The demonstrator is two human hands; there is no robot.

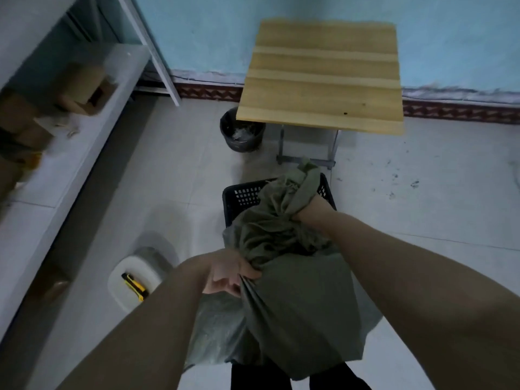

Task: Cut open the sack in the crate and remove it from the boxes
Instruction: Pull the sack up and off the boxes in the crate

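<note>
Tiled floor [422,192], both hands [225,277] [306,206] grip sack [295,291] over crate [242,195], cutter [135,287] aside

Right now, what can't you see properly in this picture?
Head view only:
- Inside of the black crate: covered by the green sack, so no boxes show.
- Right hand: its fingers are buried in the sack.
- Boxes on the shelf at left: too blurred to read.
- Bin: its contents are too small and dim to name.
</note>
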